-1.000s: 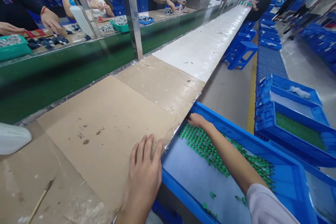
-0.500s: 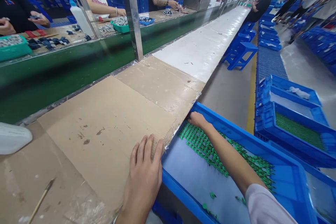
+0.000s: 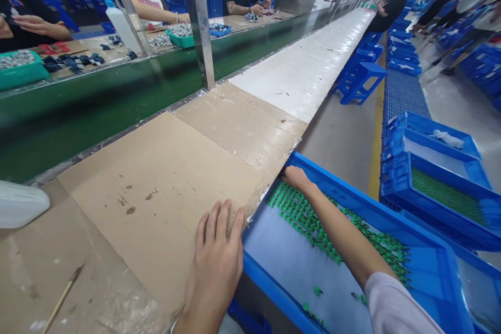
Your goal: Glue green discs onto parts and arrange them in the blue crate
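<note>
My left hand [image 3: 217,255] lies flat on the cardboard sheet [image 3: 156,177] at the bench's near edge, fingers stretched out and holding nothing. My right hand [image 3: 296,177] reaches into the far corner of a blue crate [image 3: 352,195], close under the bench edge. Its fingers are curled, and their tips are mostly hidden; what they pinch is too small to make out. Below that hand, many small green pieces [image 3: 295,214] stand in close rows on the crate's pale liner [image 3: 282,261]. A few loose green pieces [image 3: 318,290] lie nearer to me.
A thin brush [image 3: 62,297] and a white bottle [image 3: 21,204] lie on the bench at left. Past a green conveyor belt [image 3: 97,115], people handle small parts. A metal post [image 3: 199,26] rises at the bench's far edge. Blue stools [image 3: 362,83] and stacked crates [image 3: 438,193] stand at right.
Both of my hands stay almost in place; the view has shifted slightly. Across the belt, the co-workers' hands have moved a little.
</note>
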{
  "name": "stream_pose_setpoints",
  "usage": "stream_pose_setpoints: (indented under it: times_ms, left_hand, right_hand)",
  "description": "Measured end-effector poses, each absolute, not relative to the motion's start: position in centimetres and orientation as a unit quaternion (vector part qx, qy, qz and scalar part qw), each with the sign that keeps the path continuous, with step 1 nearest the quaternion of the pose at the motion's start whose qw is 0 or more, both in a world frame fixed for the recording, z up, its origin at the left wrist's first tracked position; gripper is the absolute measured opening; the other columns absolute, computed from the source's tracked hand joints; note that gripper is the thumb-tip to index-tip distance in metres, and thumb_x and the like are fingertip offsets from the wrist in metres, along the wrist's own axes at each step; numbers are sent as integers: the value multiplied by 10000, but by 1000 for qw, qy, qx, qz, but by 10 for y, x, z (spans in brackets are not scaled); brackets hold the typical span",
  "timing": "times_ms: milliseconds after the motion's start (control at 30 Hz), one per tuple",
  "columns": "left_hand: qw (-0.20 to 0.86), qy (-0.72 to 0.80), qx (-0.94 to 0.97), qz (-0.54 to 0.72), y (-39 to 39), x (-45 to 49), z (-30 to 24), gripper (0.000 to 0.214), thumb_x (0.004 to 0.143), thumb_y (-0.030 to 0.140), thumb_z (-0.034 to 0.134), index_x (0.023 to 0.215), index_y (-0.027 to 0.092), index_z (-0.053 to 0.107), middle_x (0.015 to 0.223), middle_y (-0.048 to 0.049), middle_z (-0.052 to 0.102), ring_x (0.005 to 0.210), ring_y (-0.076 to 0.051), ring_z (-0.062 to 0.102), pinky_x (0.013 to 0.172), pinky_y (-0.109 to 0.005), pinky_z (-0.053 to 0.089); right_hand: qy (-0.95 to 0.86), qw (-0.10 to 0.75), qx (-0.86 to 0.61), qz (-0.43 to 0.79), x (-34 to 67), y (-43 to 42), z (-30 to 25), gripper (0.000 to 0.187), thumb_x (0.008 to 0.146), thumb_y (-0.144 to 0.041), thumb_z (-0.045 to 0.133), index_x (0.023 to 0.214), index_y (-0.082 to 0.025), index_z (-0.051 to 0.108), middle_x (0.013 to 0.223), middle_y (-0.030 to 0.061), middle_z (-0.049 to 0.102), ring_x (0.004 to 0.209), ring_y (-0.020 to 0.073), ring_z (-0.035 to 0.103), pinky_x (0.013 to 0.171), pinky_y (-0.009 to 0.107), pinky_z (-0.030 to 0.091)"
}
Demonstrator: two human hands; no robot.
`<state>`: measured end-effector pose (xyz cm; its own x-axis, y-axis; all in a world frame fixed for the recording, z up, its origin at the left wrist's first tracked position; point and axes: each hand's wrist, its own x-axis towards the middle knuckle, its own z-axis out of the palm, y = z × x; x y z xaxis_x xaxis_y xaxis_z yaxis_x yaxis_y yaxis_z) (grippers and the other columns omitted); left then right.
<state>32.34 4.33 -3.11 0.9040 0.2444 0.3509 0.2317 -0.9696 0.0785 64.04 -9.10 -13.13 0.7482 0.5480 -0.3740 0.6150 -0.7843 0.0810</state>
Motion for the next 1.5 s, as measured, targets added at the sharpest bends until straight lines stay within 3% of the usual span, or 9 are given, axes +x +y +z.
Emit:
stream_pose_setpoints:
  times_ms: [300, 433, 567, 1067, 1500]
  left_hand:
    - [9, 111, 977, 182, 44, 324, -27, 443, 921, 187, 541, 1357, 207, 618, 1452, -144, 558, 1332, -338, 508, 1120, -501, 358]
    - [2, 109, 977, 185, 44, 324, -28, 441, 920, 172, 533, 1351, 202, 620, 1448, -144, 561, 1332, -336, 507, 1116, -501, 363]
    - [2, 114, 976, 185, 44, 323, -30, 443, 926, 176, 525, 1359, 206, 611, 1461, -140, 549, 1350, -330, 488, 1126, -504, 358]
    - [-7, 111, 976, 186, 44, 323, -25, 421, 943, 186, 495, 1342, 211, 629, 1437, -133, 575, 1320, -324, 521, 1094, -500, 394]
    - [-6, 112, 976, 187, 45, 323, -26, 414, 943, 203, 506, 1335, 212, 636, 1441, -132, 573, 1319, -328, 520, 1091, -503, 396]
  right_hand:
    - [306, 70, 935, -162, 640, -97, -125, 312, 964, -291, 501, 1137, -119, 695, 1150, 194, 714, 1080, 300, 678, 811, 301, 502]
    - [317, 44, 932, -169, 643, -106, -119, 302, 976, -288, 489, 1196, -190, 671, 1124, 112, 733, 1075, 245, 672, 771, 257, 480]
    - [327, 39, 923, -197, 640, -110, -121, 252, 940, -297, 558, 1131, -228, 707, 1101, 58, 748, 1042, 228, 683, 728, 243, 475]
    - [326, 84, 926, -172, 630, -96, -135, 294, 954, -267, 483, 1067, -136, 721, 1160, 174, 715, 1087, 304, 679, 816, 318, 511]
    - [334, 86, 923, -169, 629, -96, -134, 302, 967, -274, 471, 1102, -154, 713, 1141, 158, 721, 1077, 274, 679, 785, 281, 492]
